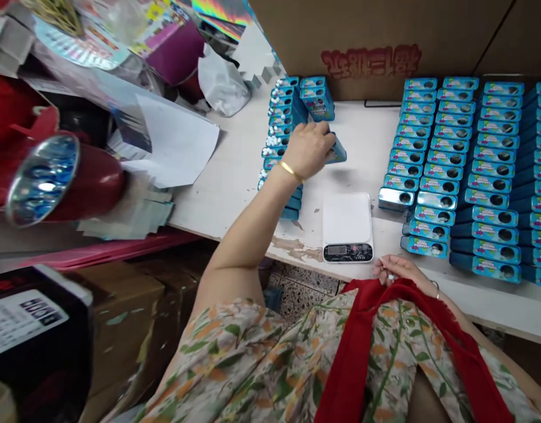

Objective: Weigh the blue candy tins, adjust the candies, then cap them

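My left hand (306, 150) reaches out over the white table (235, 176) and is closed on a small blue box (337, 151), right beside a row of several like blue boxes (283, 126) standing on edge. A gold bangle sits on that wrist. My right hand (396, 269) rests at the table's near edge above a red cloth (376, 317) on my lap, its fingers curled round something small and white that I cannot make out. A small white digital scale (347, 226) lies on the table between my hands, with nothing on its plate.
Many blue boxes (464, 170) lie in rows on the right of the table. Cardboard cartons (376, 41) stand behind. A red torch (61, 179), loose papers (173, 141) and clutter fill the left side. Brown cartons (120, 317) sit under the table.
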Tool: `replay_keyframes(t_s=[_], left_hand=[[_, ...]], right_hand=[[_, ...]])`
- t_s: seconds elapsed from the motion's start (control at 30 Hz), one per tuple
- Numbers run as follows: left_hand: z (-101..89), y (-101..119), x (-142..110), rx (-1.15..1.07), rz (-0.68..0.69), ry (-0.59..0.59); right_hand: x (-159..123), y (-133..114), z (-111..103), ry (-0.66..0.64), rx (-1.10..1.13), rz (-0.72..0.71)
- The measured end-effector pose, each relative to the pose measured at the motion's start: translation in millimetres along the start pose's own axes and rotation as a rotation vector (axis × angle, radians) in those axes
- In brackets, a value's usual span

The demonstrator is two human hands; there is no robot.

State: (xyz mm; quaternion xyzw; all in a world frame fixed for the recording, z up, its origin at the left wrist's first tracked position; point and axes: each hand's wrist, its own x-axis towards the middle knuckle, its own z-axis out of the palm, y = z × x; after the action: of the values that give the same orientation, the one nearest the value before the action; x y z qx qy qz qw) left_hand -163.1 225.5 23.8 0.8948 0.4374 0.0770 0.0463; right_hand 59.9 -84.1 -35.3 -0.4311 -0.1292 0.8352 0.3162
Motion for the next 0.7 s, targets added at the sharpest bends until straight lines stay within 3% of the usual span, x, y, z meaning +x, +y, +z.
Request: replay_keyframes(t_s=[0.1,0.17,0.3,0.43,0.53,0.6,0.7], left_hand=[[-25.3,55.7,-59.6,0.183,0.219,-0.111],[-31.6,87.4,-86.1,0.274,0.289,-0.166],[-31.8,117.7,-103.4,0.315,0.287,-0.249],[-36.6,141.4,-119.4,0.25,0.237,-0.148],[-20.5,177.4,-150.9,0.103,0.369,-0.146],[4.4,202.0,-173.4,-0.001,0.48,-0.177],[45.0,223.0,-197.0,-0.065,0.474,-0.096]], right_hand=[[-2.1,1.7,4.1,0.049,0.098,-0.014],[-4.9,6.6,5.5,0.084,0.184,-0.047],[-15.2,14.9,8.2,0.106,0.312,-0.067],[-24.5,14.8,14.4,0.134,0.415,-0.091],[-28.2,15.2,18.0,0.136,0.515,-0.217],[-30.2,17.5,19.1,0.133,0.567,-0.282],[-32.8,23.4,20.2,0.147,0.572,-0.3]])
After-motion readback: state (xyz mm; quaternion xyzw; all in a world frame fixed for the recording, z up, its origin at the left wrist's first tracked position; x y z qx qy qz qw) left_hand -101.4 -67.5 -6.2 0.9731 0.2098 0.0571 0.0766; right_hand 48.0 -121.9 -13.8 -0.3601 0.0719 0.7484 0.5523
